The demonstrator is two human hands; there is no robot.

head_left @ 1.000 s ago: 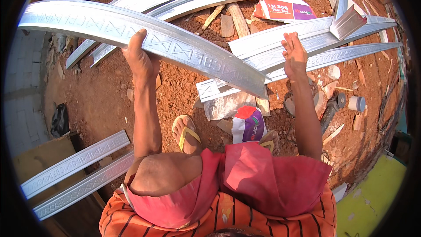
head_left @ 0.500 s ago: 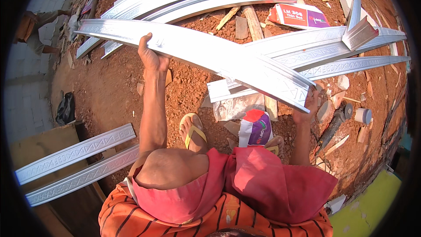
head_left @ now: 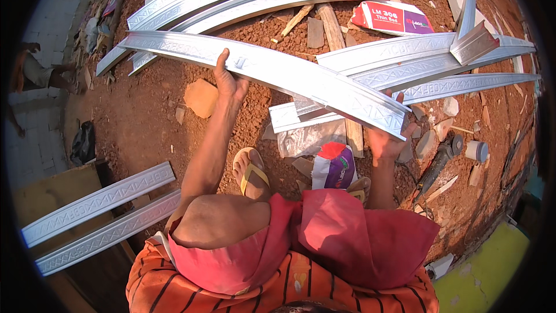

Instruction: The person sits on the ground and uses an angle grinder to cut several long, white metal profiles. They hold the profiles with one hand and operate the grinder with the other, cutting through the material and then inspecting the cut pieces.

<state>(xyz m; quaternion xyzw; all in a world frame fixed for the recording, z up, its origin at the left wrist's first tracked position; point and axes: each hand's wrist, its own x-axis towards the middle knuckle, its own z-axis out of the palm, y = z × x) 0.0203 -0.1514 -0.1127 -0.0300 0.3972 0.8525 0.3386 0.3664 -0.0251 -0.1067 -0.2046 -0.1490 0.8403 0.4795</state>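
Observation:
A long silvery metal channel (head_left: 289,73) with raised sides and an embossed pattern slants across the middle, its left end farther away than its right. My left hand (head_left: 231,84) grips its near edge left of the middle, thumb up over the face. Around the near right end, my right hand (head_left: 387,139) holds from below, its fingers partly hidden by the metal. Under and beyond it lie more channels (head_left: 399,61), crossed on the soil. One short cut piece (head_left: 475,43) sits on top of them at the right.
An angle grinder (head_left: 437,162) lies at right beside a white cylinder (head_left: 476,151). Bags (head_left: 391,18) and wood scraps (head_left: 330,26) litter the red soil. Two channels (head_left: 98,200) rest on a board at lower left. Another person (head_left: 37,75) is at the far left.
The held channel's left end has moved right and slightly nearer. My left hand has moved right with it, and my right hand a little left. A flat orange-brown piece beside my left wrist now shows.

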